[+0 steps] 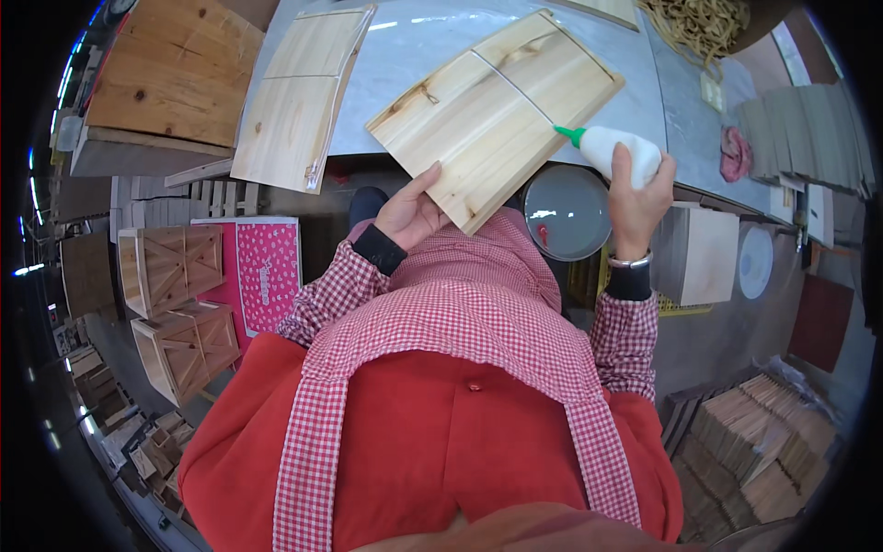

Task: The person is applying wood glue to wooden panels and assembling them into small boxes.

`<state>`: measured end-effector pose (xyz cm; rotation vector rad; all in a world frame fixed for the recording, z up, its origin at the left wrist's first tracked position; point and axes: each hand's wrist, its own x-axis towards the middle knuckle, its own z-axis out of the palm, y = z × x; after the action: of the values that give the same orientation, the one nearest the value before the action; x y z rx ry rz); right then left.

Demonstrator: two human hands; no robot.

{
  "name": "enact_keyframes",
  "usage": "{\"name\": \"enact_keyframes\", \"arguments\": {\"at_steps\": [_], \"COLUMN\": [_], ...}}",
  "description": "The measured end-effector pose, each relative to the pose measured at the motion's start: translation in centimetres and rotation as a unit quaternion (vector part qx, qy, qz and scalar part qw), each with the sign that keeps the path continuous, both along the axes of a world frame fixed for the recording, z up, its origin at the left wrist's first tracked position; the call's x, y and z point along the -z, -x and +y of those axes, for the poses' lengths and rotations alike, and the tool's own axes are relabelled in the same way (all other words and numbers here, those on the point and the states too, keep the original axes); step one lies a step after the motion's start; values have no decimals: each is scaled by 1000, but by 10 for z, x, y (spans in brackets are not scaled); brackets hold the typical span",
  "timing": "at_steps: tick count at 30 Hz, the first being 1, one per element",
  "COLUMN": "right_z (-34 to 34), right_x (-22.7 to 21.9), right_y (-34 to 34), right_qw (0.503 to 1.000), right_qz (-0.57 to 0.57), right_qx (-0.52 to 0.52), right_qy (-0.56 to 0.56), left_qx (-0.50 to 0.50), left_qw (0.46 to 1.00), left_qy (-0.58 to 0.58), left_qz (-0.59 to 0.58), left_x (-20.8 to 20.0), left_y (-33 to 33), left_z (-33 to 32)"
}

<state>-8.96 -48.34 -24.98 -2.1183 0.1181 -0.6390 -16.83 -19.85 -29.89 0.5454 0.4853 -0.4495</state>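
Note:
A pale wooden panel with knots lies slanted over the near edge of the table. A narrow groove runs across it. My left hand grips the near left edge of the panel, thumb on top and fingers underneath. In my right hand is a white squeeze bottle with a green nozzle. The bottle is tipped to the left, its tip at the near end of the groove. Whether glue is coming out is too small to tell.
Left of the panel lies another grooved wooden panel on the grey table. A round basin of cloudy liquid stands below the table edge. Wooden boxes stand at left; stacked boards and a pink cloth are at right.

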Motion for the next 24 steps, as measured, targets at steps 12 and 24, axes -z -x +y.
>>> {"name": "enact_keyframes", "arguments": {"at_steps": [12, 24], "right_z": [17, 32], "right_x": [10, 31], "right_y": [-134, -188], "right_qw": [944, 995], "right_qz": [-12, 6], "right_qx": [12, 46], "right_qy": [-330, -93], "left_qx": [31, 13], "left_qw": [999, 999], "left_qy": [-24, -40], "left_qz": [4, 25], "left_x": [1, -1], "left_y": [-8, -8], "left_z": [0, -1]}}
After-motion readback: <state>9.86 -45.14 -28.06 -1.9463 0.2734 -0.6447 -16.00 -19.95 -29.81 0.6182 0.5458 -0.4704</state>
